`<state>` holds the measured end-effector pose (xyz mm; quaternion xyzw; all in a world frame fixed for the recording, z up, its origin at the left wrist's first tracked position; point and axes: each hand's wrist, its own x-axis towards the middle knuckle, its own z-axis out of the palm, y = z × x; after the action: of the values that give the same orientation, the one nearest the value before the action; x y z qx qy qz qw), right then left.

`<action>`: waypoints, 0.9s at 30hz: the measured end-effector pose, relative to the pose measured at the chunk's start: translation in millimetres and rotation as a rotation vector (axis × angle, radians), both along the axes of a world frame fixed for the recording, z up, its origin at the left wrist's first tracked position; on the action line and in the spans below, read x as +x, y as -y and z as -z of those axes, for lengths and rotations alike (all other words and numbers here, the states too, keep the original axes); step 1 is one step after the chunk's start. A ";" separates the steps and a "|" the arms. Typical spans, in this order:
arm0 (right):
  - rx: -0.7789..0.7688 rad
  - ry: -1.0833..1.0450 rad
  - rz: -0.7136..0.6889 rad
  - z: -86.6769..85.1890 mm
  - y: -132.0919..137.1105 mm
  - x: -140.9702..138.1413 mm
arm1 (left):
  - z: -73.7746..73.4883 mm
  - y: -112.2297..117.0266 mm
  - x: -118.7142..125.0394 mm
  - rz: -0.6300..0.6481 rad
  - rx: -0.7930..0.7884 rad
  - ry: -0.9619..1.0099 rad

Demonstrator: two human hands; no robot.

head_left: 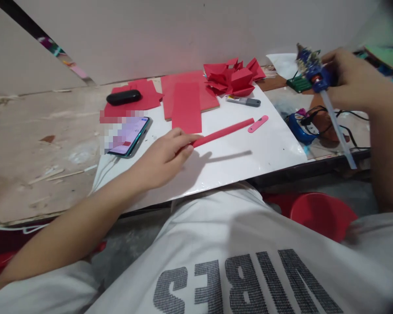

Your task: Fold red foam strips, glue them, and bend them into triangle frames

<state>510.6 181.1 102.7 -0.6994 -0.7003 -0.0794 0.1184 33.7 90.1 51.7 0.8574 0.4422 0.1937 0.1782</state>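
My left hand (pixel 170 159) pinches one end of a narrow folded red paper strip (pixel 227 132), which points to the right above the white board (pixel 268 144) and casts a shadow on it. Off to the right, my right hand (pixel 347 76) is wrapped around a blue hot glue gun (pixel 314 74), raised above the table. From its back end a long clear glue stick (pixel 339 128) juts downward. Dried glue clings around the nozzle, which points up. Close to the strip's far end lies a small pink cutter (pixel 258 124).
Red paper sheets (pixel 186 104) and folded red paper pieces (pixel 236 78) lie at the back, near a grey utility knife (pixel 244 101). A black case (pixel 123 97) and a phone (pixel 129 139) are at left. Cables surround a blue device (pixel 303 127) at right. A red stool (pixel 321 213) stands below.
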 end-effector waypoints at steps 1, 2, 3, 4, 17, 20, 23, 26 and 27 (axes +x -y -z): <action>-0.057 -0.003 -0.076 2.8 -1.6 -9.2 | 5.1 4.8 -1.8 0.005 0.021 -0.042; -0.108 0.032 -0.123 7.6 -4.5 -17.2 | 11.6 9.5 -4.1 0.006 0.044 -0.085; -0.139 0.096 -0.137 13.7 -8.2 -24.2 | 19.0 14.3 -6.7 0.007 0.077 -0.130; -0.156 0.172 -0.145 20.4 -12.2 -30.3 | 26.8 19.2 -9.5 0.016 0.117 -0.181; -0.365 0.315 0.031 52.7 -28.0 -40.7 | 52.3 58.5 -9.0 0.104 0.256 -0.053; -0.367 0.374 0.082 43.9 -23.4 -45.0 | 51.9 59.5 -7.8 0.096 0.271 -0.072; -0.143 0.435 -0.063 33.1 5.4 -59.1 | 52.4 61.2 -6.0 0.082 0.321 -0.104; 0.120 0.253 -0.436 35.5 53.9 -87.8 | 52.5 62.7 -3.1 0.073 0.376 -0.115; 0.172 0.191 -0.614 41.0 71.5 -100.5 | 52.6 63.0 -2.1 0.064 0.386 -0.113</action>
<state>410.1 109.5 61.7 -0.4325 -0.8771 -0.1639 0.1293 31.5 27.1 -0.9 0.8989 0.3787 0.2204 -0.0084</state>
